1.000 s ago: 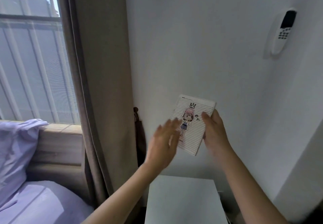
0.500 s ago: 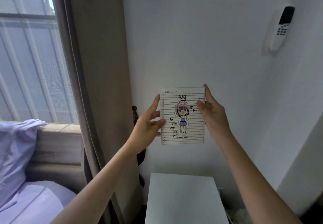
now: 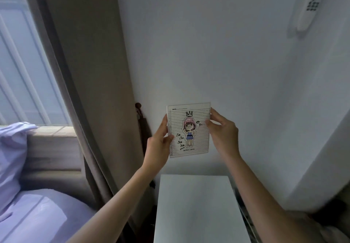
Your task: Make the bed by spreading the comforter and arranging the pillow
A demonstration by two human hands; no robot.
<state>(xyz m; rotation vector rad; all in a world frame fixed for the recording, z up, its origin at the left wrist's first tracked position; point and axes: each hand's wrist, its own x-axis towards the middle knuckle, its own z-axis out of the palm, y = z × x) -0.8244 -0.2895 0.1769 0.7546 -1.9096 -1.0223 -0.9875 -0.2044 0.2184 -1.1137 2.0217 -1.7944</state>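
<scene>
The pillow [image 3: 11,159] and lavender comforter [image 3: 37,218] are lying untouched at eight o'clock, low at the frame's left edge. We are now holding a lined card [image 3: 188,130] squarely upright against the wall [image 3: 217,53], left hand [image 3: 158,145] newly pinching its nine o'clock edge, right hand [image 3: 224,131] gripping three o'clock. Judging by this, bed-making is not advancing; the white worktop [image 3: 197,208] is sitting below.
</scene>
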